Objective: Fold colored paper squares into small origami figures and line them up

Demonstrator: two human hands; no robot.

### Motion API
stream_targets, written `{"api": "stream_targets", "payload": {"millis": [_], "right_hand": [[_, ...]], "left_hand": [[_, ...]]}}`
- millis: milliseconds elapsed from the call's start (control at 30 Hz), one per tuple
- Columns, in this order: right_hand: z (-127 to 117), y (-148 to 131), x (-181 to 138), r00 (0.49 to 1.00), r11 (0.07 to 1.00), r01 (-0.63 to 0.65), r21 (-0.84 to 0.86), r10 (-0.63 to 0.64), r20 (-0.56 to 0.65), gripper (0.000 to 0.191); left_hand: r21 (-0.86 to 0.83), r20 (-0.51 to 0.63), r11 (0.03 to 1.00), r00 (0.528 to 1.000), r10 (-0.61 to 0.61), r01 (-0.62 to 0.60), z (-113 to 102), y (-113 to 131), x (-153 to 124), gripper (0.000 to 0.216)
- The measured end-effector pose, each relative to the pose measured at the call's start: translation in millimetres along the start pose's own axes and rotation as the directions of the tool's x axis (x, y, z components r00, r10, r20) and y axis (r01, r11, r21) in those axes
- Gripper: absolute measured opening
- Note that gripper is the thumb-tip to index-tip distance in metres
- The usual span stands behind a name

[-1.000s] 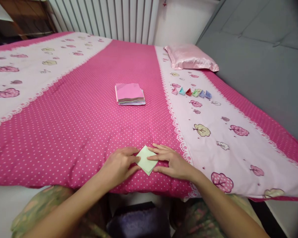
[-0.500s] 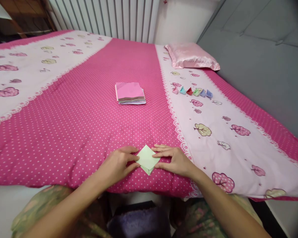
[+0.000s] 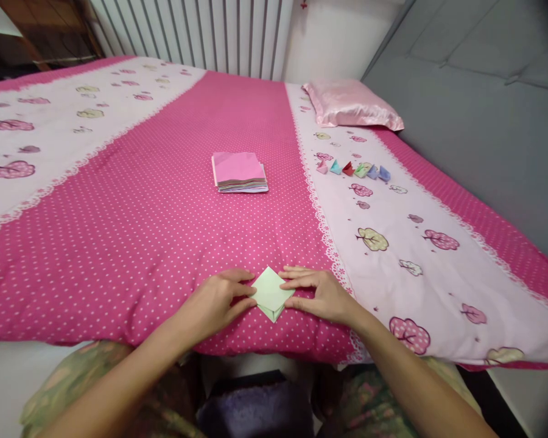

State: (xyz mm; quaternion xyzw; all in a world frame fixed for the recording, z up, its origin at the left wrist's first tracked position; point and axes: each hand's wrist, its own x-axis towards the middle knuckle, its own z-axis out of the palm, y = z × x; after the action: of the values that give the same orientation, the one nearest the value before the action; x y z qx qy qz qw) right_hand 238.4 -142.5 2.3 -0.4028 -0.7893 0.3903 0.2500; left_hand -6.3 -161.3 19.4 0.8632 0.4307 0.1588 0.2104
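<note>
A pale green folded paper [image 3: 271,291] lies diamond-wise on the pink dotted bedspread [image 3: 164,243], close to the bed's front edge. Folded layers show at its near corner. My left hand [image 3: 223,298] grips its left corner between thumb and fingers. On the other side, my right hand [image 3: 319,296] pinches the right corner, with thumb below and fingers above.
A stack of coloured paper squares [image 3: 238,172], pink on top, lies farther back on the bed. To its right stands a row of several small folded paper boats [image 3: 347,168]. A pink satin pillow [image 3: 354,104] rests near the grey headboard [image 3: 479,121].
The near flap of the green paper stands slightly more apart, showing more of the inner layer. Both hands keep nearly the same place.
</note>
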Motion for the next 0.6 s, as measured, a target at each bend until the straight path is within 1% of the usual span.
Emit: {"api": "stream_targets", "payload": {"millis": [167, 267, 467, 600], "right_hand": [[1.7, -5.2, 0.2, 0.999, 1.000, -0.020, -0.021, 0.019, -0.025, 0.040], [3.8, -7.8, -0.2, 0.998, 0.999, -0.016, -0.041, 0.013, -0.055, 0.040], [5.8, -10.4, -0.6, 0.995, 0.998, -0.007, -0.064, 0.001, -0.101, 0.031], [7.9, -7.9, 0.1, 0.991, 0.998, -0.018, -0.067, 0.009, -0.136, 0.023]], "left_hand": [[0.014, 0.006, 1.000, 1.000, 0.002, -0.002, -1.7, 3.3, 1.0, 0.022], [0.022, 0.004, 1.000, 1.000, 0.004, -0.004, -2.2, 4.1, 1.2, 0.024], [0.021, 0.002, 1.000, 1.000, 0.002, -0.003, -2.2, 2.6, 0.4, 0.026], [0.011, -0.038, 1.000, 0.999, 0.003, -0.003, 0.3, 2.9, 1.3, 0.026]]}}
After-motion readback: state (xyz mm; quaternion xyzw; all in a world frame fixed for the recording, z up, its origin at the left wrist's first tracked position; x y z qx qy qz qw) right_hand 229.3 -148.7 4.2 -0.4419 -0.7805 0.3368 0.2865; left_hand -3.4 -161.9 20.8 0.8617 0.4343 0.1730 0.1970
